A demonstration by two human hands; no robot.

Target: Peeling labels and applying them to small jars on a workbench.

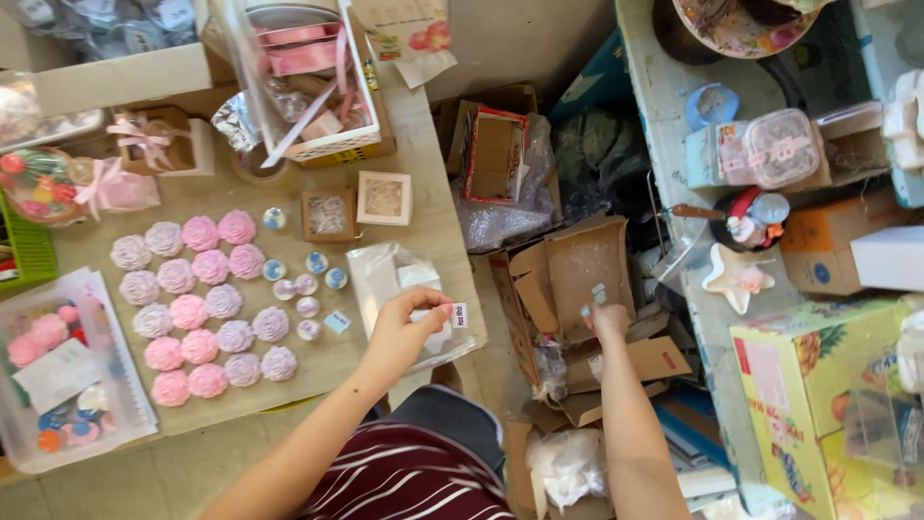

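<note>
Left hand (404, 327) pinches a small sticker (459, 315) — over a clear bag (385, 274).

Bare tabletop (404, 144) lay open beyond the left hand (409, 323). Rose-shaped soaps (197, 299) crowded its left; cardboard boxes (577, 279) hemmed the right hand (606, 323).

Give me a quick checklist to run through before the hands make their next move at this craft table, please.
1. Left hand pinching the small white label: ok.
2. Clear bag lying flat on the table under that hand: ok.
3. Right hand gripping its scrap securely over the open cardboard box: cannot tell, too small.
4. Pink and lilac flower pieces in tidy rows, away from both hands: ok.
5. Floor beside the table uncluttered: not ok.
</note>
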